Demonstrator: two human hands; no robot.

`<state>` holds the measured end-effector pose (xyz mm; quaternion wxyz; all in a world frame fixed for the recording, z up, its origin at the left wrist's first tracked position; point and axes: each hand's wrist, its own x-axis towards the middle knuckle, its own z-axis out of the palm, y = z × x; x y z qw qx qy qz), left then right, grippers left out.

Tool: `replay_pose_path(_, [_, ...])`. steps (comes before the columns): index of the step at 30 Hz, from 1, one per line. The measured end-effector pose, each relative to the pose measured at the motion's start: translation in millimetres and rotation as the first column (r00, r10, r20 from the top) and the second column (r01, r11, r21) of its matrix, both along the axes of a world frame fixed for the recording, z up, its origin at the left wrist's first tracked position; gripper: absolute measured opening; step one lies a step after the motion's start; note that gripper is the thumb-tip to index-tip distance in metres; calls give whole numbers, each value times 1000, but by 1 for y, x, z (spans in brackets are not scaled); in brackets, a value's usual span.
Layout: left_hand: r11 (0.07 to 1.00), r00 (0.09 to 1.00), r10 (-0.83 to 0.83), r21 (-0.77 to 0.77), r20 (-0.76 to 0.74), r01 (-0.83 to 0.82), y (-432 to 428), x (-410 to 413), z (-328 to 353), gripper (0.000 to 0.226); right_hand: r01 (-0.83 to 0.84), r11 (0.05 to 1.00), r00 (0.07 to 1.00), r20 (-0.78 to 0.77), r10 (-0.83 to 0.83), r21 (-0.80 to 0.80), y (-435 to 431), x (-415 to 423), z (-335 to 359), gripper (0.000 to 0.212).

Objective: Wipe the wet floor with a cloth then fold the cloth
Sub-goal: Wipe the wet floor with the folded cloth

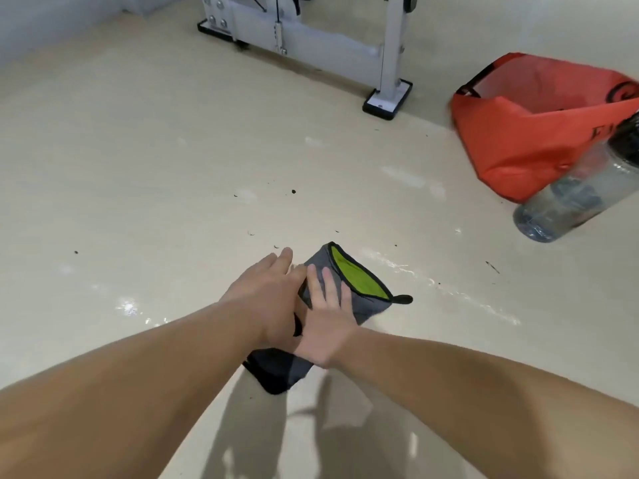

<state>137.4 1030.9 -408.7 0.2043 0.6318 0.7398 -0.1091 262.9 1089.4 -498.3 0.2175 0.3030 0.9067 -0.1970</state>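
A grey cloth (366, 299) with a lime-green inner face and black trim lies folded on the beige floor (138, 202), a small black loop sticking out at its right corner. My right hand (325, 319) rests flat on the cloth's middle, fingers spread. My left hand (266, 295) lies along the cloth's left edge, fingers extended; its thumb side is hidden under my right hand. A dark end of the cloth (276, 371) shows below my wrists. Thin wet streaks (442, 285) glisten on the floor right of the cloth.
An orange bag (525, 140) stands open at the right. A clear plastic bottle (574, 202) leans in front of it. A white metal frame with black feet (387, 98) stands at the back. Small dark specks dot the floor.
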Motion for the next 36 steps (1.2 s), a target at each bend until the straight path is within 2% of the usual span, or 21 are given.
replay_pose_path(3, [1000, 999, -9, -9, -37, 9, 4, 16, -1, 76, -1, 997, 998, -66, 7, 83, 7, 9, -6, 98])
replay_pose_path(6, [997, 997, 55, -43, -54, -57, 12, 33, 2, 71, 39, 995, 998, -44, -35, 91, 46, 22, -6, 98])
replay_pose_path(9, [996, 994, 76, -50, -76, -80, 25, 57, -3, 64, 173, 980, 983, -83, -165, 99, 101, 57, -5, 100])
replay_pose_path(11, [996, 996, 57, -65, -74, -62, 37, 76, -7, 70, 284, 952, 958, -78, -276, 111, 134, 91, -4, 102])
replay_pose_path(16, [997, 998, -62, -50, -26, 61, 76, 119, -22, 79, 597, 787, 800, -44, -598, 157, 169, 189, 1, 100])
replay_pose_path(18, [993, 994, -109, -42, -18, 109, 90, 133, -25, 79, 658, 724, 743, -18, -669, 207, 150, 218, -3, 96])
replay_pose_path(21, [986, 986, -166, -23, -3, 166, 110, 153, -29, 75, 691, 655, 704, -77, -706, 306, 95, 241, -14, 93])
replay_pose_path(26, [974, 974, -225, -7, 5, 225, 125, 164, -35, 62, 633, 702, 760, -90, -644, 325, 42, 248, -28, 92])
replay_pose_path(29, [982, 982, -188, 6, 30, 188, 126, 159, -39, 49, 614, 728, 779, -86, -622, 305, 49, 239, -26, 99])
replay_pose_path(31, [989, 988, -143, 52, 64, 140, 125, 152, -44, 46, 561, 782, 814, -12, -581, 272, 66, 227, -16, 107])
replay_pose_path(33, [993, 994, -80, 91, 76, 73, 122, 147, -46, 48, 500, 829, 855, 10, -519, 250, 94, 213, -12, 106])
replay_pose_path(36, [988, 996, 65, 137, 61, -73, 118, 134, -47, 67, 401, 886, 909, 22, -417, 235, 144, 178, -11, 106])
